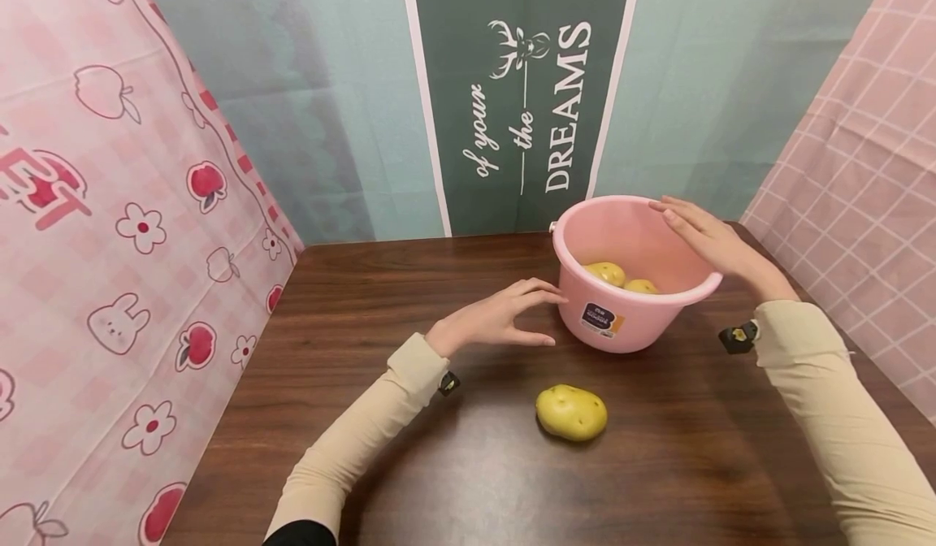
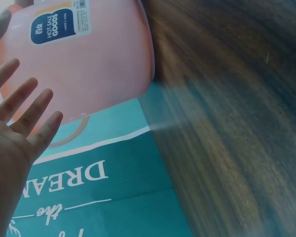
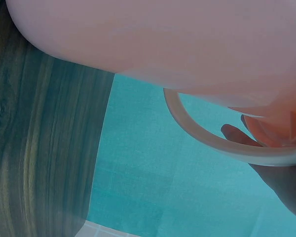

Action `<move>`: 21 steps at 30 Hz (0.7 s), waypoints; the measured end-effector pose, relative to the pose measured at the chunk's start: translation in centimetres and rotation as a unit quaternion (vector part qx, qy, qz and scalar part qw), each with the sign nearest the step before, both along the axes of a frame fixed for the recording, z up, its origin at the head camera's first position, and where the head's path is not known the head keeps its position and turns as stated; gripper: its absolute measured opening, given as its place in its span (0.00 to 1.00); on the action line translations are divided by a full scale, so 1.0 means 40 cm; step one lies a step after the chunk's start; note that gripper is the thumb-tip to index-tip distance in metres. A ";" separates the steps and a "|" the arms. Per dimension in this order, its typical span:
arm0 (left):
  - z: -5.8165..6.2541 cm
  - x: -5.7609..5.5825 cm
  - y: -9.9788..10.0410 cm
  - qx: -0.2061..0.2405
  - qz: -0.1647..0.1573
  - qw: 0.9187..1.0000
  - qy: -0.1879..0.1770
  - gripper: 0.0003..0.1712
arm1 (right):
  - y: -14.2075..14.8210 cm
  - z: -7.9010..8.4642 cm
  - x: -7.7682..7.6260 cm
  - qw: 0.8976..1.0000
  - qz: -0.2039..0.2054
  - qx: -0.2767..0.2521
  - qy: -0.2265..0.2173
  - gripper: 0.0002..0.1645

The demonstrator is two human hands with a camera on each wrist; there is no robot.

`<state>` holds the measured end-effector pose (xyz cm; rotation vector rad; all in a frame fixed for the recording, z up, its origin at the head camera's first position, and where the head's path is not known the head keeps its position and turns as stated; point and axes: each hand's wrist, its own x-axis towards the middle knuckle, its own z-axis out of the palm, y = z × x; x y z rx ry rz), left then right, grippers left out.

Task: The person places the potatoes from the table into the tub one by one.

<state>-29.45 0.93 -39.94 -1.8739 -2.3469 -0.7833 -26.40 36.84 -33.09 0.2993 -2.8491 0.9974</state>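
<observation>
A pink plastic bucket (image 1: pixel 647 322) with a dark label stands upright at the back right of the table. Inside it lie potatoes (image 1: pixel 607 272), partly hidden by the front rim. My right hand (image 1: pixel 705 241) rests over the bucket's right rim with its fingers extended. The right wrist view shows the bucket's curved handle (image 3: pixel 197 131) hanging beside that hand. Spread fingers of my left hand (image 1: pixel 504 314) point at the bucket's left wall, fingertips right at it, palm holding nothing. One yellow potato (image 1: pixel 572 413) sits on the table in front of the bucket.
The dark wooden table (image 1: pixel 453 481) ends at a green and teal cloth (image 1: pixel 512 123) behind. Pink printed cloth (image 1: pixel 146 286) hangs at the left, and a pink checked cloth (image 1: pixel 863 180) at the right, close by the right arm.
</observation>
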 end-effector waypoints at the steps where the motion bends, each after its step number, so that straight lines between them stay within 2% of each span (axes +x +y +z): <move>1: -0.003 0.001 0.001 -0.003 0.000 1.000 0.000 0.36 | 0.000 0.000 0.001 1.000 0.000 0.000 -0.001 0.30; 21: -0.028 0.011 -0.001 -0.023 -0.024 0.999 -0.010 0.37 | 0.001 0.001 -0.002 1.000 -0.004 0.003 0.000 0.31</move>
